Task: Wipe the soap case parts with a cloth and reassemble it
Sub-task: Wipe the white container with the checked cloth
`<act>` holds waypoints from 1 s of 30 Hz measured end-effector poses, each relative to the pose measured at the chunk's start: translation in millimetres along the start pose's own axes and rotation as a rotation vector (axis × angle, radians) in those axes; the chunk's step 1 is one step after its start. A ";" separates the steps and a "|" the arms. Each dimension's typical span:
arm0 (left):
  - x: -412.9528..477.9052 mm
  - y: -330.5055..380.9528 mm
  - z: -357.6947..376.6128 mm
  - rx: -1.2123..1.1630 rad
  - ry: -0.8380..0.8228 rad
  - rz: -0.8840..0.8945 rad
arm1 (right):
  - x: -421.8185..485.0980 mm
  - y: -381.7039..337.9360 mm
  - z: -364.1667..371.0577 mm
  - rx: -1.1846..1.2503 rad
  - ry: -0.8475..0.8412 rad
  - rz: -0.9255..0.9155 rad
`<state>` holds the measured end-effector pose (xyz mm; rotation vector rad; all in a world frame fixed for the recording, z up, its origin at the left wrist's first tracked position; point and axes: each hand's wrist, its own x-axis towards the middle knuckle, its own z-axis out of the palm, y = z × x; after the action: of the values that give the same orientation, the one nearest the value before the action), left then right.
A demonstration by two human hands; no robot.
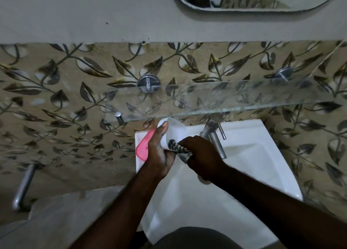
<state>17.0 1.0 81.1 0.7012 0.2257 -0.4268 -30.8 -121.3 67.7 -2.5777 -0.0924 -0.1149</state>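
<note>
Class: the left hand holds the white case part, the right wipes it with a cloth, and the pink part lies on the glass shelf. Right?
No: the head view shows the pink part on the left rim of the sink; the rest holds.

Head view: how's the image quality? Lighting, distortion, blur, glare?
Head view: dim overall, with the white sink the brightest area. Head view: wide-angle distortion bends the wall lines and the glass shelf. Head view: the left hand, white soap case part, cloth and right hand are fairly sharp, while the frame edges are softer. Head view: no hard glare, only faint reflections in the shelf.
</note>
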 end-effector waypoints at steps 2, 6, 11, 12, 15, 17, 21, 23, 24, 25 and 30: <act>-2.6 -3.3 1.6 0.048 0.031 -0.014 | -0.3 -15.6 -1.2 0.160 0.057 0.106; -4.2 -5.2 3.1 0.132 0.058 -0.036 | -6.0 -38.5 1.1 0.462 0.094 0.116; -3.5 -3.2 -1.7 0.034 0.035 0.002 | -13.4 -6.1 2.8 0.136 0.033 0.040; -4.2 -4.8 -1.4 0.034 0.030 -0.001 | -13.4 -6.4 1.9 0.148 0.059 0.061; -5.5 -4.3 5.4 0.102 0.017 -0.012 | -6.5 -29.0 -1.2 0.460 0.093 0.250; -3.7 -3.2 4.7 0.129 0.029 -0.024 | -2.5 -40.7 0.7 0.480 0.155 0.178; -0.7 2.7 -2.5 0.059 0.042 -0.008 | -4.2 -20.8 7.0 0.178 0.075 -0.016; 0.2 2.5 -5.9 0.044 0.036 0.019 | -6.3 -4.6 11.6 0.009 0.054 -0.034; -0.2 0.2 -8.4 0.037 0.041 0.030 | -6.8 -3.9 13.4 0.030 0.072 -0.010; -2.0 -0.7 -8.6 0.036 0.054 0.034 | -6.8 -9.5 13.5 0.105 0.090 0.049; -7.4 -5.2 -7.5 0.145 0.045 0.002 | -5.5 -42.3 12.0 0.409 0.123 0.101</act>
<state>7.6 4.7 75.1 0.8542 0.2378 -0.4289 -39.4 -79.4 79.3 -2.1571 0.0550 -0.1948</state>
